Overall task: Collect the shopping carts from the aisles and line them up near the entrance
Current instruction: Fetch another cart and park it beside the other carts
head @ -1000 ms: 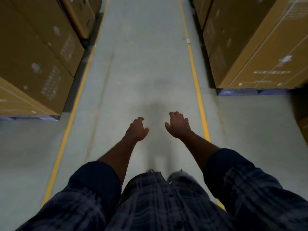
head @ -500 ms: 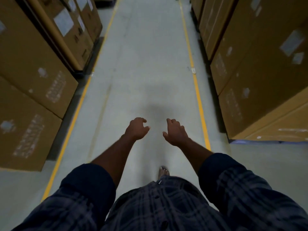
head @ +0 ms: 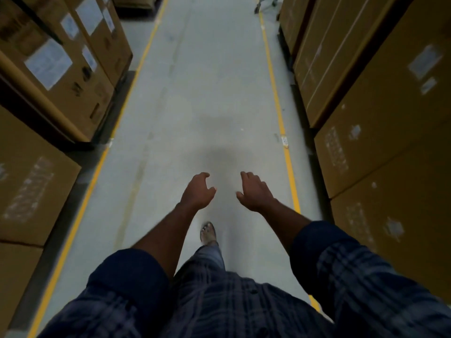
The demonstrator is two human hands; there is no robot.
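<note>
Grey concrete floor (head: 207, 93) forms a long warehouse aisle, bounded by a yellow line on the left (head: 127, 98) and another on the right (head: 275, 93). Brown cardboard boxes are stacked along the left side (head: 80, 98) and the right side (head: 378, 118), outside the lines. Several left-hand boxes carry white labels (head: 48, 63).

At the far end of the aisle, cut off by the top edge of the view, part of a shopping cart (head: 266, 2) shows: lower frame and a wheel only, standing near the right yellow line and well apart from the person.

Both arms are held out forward over the floor. The left hand (head: 197, 191) has its fingers loosely curled and slightly apart, gripping nothing. The right hand (head: 255, 191) is likewise loosely curled, thumb apart from the fingers, gripping nothing. The two hands are near each other but not touching.

Dark plaid sleeves (head: 366, 276) are rolled up the forearms. One sandalled foot (head: 208, 234) is on the floor below the hands.
</note>
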